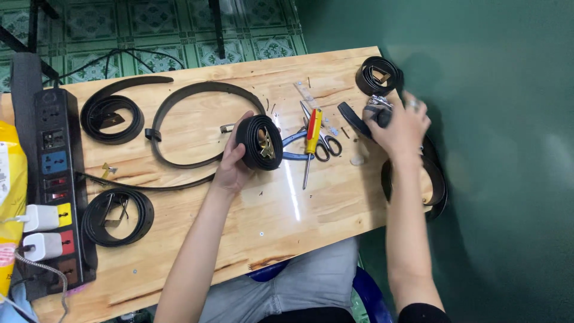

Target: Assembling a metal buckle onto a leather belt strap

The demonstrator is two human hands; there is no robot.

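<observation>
My left hand (233, 162) grips a tightly rolled black belt (258, 142) with a gold buckle in its centre, held upright on the wooden table (197, 239). My right hand (399, 127), blurred with motion, is closed on the silver buckle end (378, 109) of another black belt, whose strap loops down past the table's right edge (439, 185). A coiled black belt (379, 75) lies just beyond that hand at the far right corner.
A red-and-yellow screwdriver (310, 140), scissors (326, 145) and blue-handled pliers lie between my hands. Loose and coiled belts (111, 117) (117, 216) cover the left half. A black power strip (55, 179) with plugged chargers runs along the left edge, beside a yellow bag (9, 197).
</observation>
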